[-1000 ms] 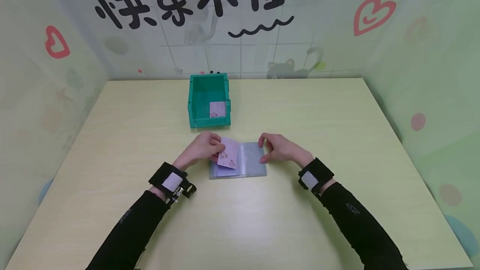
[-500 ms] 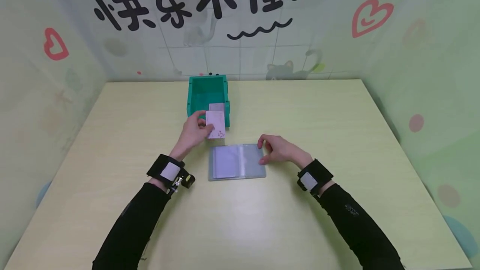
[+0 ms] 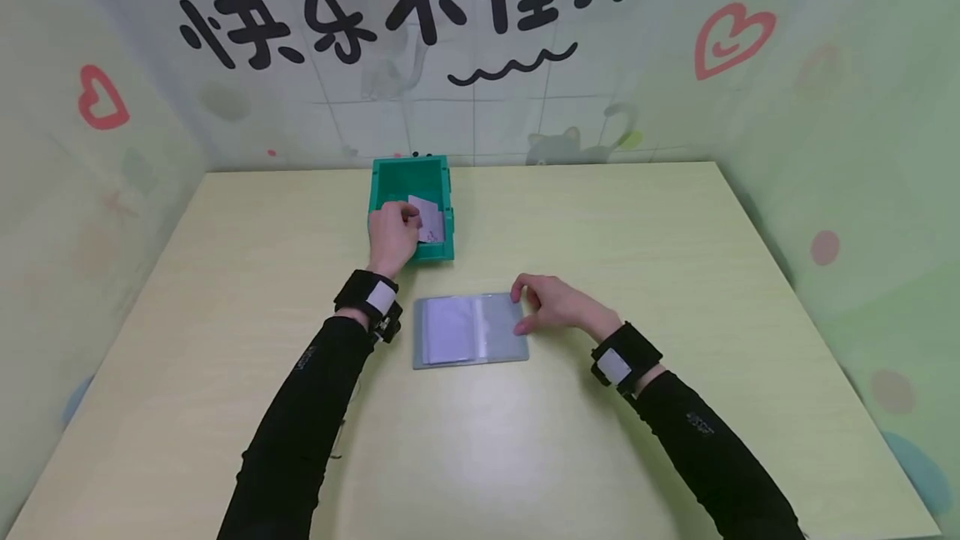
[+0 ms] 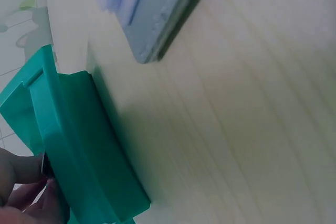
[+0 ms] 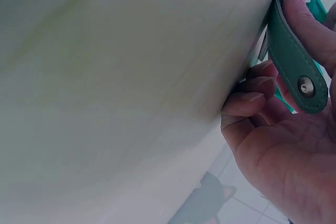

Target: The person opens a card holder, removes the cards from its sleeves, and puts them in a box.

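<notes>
My left hand (image 3: 393,233) reaches into the green bin (image 3: 435,252), its fingertips pinching a pink printed card (image 3: 426,211) that tilts inside it. Another pink card shows partly behind it. In the left wrist view, the curled fingers (image 4: 31,198) sit close by the wall of the bin (image 4: 89,129). A card holder (image 3: 501,327) lies open on the table, a lilac page on its left side and a clear sleeve on its right. My right hand (image 3: 555,305) grips its right edge, thumb and index finger apart. A green strap (image 5: 296,66) with a metal snap passes between thumb and fingers.
The pale wooden table (image 3: 465,448) runs back to a printed wall (image 3: 360,123) with black characters, and side panels (image 3: 862,190) rise left and right. The bin stands near the back edge, behind the card holder.
My left hand has carried the pink card from over the card holder, up and away, into the green bin. My right hand stays at the card holder's right edge.
</notes>
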Available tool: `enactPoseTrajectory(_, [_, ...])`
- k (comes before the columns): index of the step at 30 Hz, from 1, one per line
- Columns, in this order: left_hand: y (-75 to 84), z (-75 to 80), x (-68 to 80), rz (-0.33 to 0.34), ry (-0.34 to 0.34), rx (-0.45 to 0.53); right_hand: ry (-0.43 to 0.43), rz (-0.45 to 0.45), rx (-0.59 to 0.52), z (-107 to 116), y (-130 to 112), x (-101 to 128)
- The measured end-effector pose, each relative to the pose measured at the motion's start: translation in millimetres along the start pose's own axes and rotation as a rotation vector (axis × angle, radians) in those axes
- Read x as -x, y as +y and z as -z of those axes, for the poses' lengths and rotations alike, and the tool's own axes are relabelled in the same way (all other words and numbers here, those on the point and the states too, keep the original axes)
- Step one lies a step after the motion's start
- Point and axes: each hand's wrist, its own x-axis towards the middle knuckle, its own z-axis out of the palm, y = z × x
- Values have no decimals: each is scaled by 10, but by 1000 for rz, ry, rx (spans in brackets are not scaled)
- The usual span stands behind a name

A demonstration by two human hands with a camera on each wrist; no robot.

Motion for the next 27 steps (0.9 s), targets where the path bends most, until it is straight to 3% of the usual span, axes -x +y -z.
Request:
enactPoseTrajectory(5, [12, -39, 21, 5, -98, -96, -1, 3, 1, -6, -5, -5])
enactPoseTrajectory(15, [67, -91, 46, 40, -212, -225, -1, -9, 16, 16, -25, -11])
enactPoseTrajectory(19, [55, -92, 41, 37, -228, -241, -1, -9, 17, 25, -29, -14])
enactPoseTrajectory(23, [59, -93, 86, -33, -212, -272, -3, 1, 24, 43, -24, -5])
enactPoseTrajectory(27, [79, -87, 199, -153, -136, -244, -17, 35, 29, 90, -13, 27])
